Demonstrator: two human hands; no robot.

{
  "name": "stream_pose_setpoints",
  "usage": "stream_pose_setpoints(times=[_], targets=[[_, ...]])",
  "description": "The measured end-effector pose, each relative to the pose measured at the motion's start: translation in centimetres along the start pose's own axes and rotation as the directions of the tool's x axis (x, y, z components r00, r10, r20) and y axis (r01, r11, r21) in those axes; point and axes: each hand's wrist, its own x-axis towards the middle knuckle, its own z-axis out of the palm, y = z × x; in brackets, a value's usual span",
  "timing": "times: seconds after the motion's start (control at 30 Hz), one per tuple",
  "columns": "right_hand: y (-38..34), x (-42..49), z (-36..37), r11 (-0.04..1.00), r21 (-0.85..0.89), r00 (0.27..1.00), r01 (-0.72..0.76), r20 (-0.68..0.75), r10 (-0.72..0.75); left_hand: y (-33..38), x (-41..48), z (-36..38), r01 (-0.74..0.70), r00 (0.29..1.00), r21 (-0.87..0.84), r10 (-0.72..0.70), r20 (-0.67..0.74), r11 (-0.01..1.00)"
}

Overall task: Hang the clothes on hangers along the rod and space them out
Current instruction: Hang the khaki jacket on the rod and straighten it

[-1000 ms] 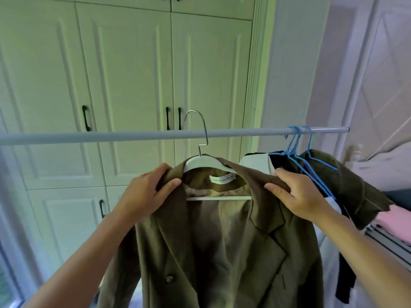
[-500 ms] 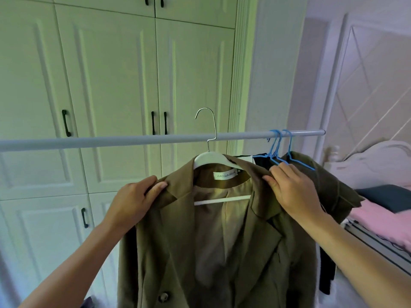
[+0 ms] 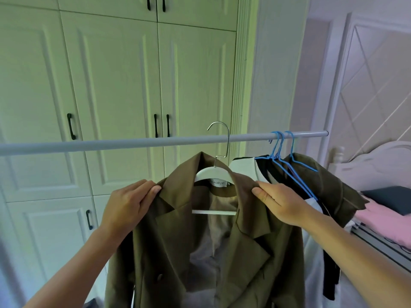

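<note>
In the head view, a brown jacket [image 3: 200, 241] is seen already placed on a white hanger [image 3: 212, 173], and it is held up in front of the rod [image 3: 133, 142]. The left hand [image 3: 126, 207] is closed on the left shoulder of the jacket, near the collar, and the right hand [image 3: 282, 203] is closed on the right shoulder, so the jacket is carried from both sides. The metal hook [image 3: 220, 138] of the hanger is raised to the level of the rod; its top is seen above the rod, but it cannot be told with certainty whether it is resting on the rod or is only in front of it. Toward the right end of the rod, blue hangers [image 3: 282, 147] are hung close together, with a dark green garment [image 3: 322, 185] and black and white clothes [image 3: 255, 170] on them, touching each other. Behind the rod, a white wardrobe [image 3: 111, 85] is seen, and a bed [image 3: 378, 165] with pink fabric [image 3: 382, 223] is at the right. It is judged that the task is partly done: several clothes are already hung, the jacket is about to be hooked on, and the spacing of the crowded hangers is left to be done.
</note>
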Motion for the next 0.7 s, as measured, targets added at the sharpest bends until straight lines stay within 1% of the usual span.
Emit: stream_pose_setpoints(times=[0.07, 0.2, 0.23, 0.3, 0.33, 0.37, 0.43, 0.47, 0.5, 0.53, 0.57, 0.6, 0.63, 0.67, 0.7], targets=[[-0.2, 0.3, -0.1, 1.0, 0.005, 1.0, 0.0, -0.019, 0.0, -0.1, -0.2, 0.1, -0.009, 0.999, 0.044, 0.011, -0.046, 0.999], [-0.2, 0.6, 0.0, 0.998, 0.019, 0.994, -0.06, -0.094, 0.062, 1.3, -0.3, -0.9, 0.074, 0.981, 0.097, -0.055, -0.184, 0.993], [-0.1, 0.6, -0.1, 0.998, 0.021, 0.992, -0.065, -0.109, 0.067, 1.7, -0.4, -1.1, 0.07, 0.981, 0.113, -0.048, -0.188, 0.991], [0.0, 0.7, -0.2, 0.998, 0.023, 0.991, -0.06, -0.115, 0.062, 2.1, -0.7, -1.3, 0.03, 0.989, 0.136, -0.01, -0.146, 0.99], [0.0, 0.7, -0.3, 0.999, 0.028, 0.992, -0.047, -0.117, 0.05, 2.2, -1.0, -1.4, 0.004, 0.994, 0.118, 0.009, -0.111, 0.993], [0.1, 0.7, -0.5, 0.999, 0.027, 0.992, -0.031, -0.122, 0.034, 2.2, -1.3, -1.5, 0.0, 0.996, 0.059, 0.005, -0.084, 0.998], [0.2, 0.6, -0.8, 1.0, 0.011, 0.99, 0.009, -0.137, -0.008, 1.9, -1.3, -2.2, 0.076, 0.994, -0.14, -0.086, -0.065, 0.987], [0.1, 0.5, -0.8, 1.0, -0.002, 0.989, 0.026, -0.146, -0.026, 1.4, -0.9, -2.7, 0.124, 0.987, -0.211, -0.142, -0.073, 0.97], [0.1, 0.4, -0.8, 0.999, -0.015, 0.988, 0.041, -0.152, -0.043, 1.0, -0.4, -3.1, 0.159, 0.981, -0.231, -0.18, -0.072, 0.96], [0.0, 0.4, -0.8, 0.998, -0.029, 0.987, 0.052, -0.152, -0.056, 0.5, 0.2, -3.3, 0.178, 0.982, -0.213, -0.188, -0.029, 0.961], [0.0, 0.5, -0.7, 0.997, -0.043, 0.987, 0.06, -0.149, -0.066, 0.0, 0.8, -3.3, 0.185, 0.982, -0.182, -0.176, 0.066, 0.966], [-0.1, 0.5, -0.6, 0.997, -0.052, 0.987, 0.063, -0.147, -0.07, -0.2, 1.3, -3.1, 0.184, 0.969, -0.145, -0.155, 0.19, 0.972], [-0.1, 0.6, -0.6, 0.996, -0.056, 0.987, 0.065, -0.146, -0.072, -0.3, 1.5, -2.6, 0.183, 0.94, -0.112, -0.14, 0.312, 0.977], [-0.1, 0.7, -0.6, 0.997, -0.051, 0.987, 0.065, -0.145, -0.072, -0.3, 1.5, -2.1, 0.167, 0.916, -0.08, -0.125, 0.382, 0.983], [-0.1, 0.7, -0.7, 0.997, -0.042, 0.988, 0.064, -0.139, -0.069, -0.3, 1.2, -1.4, 0.14, 0.916, -0.053, -0.109, 0.386, 0.989]])
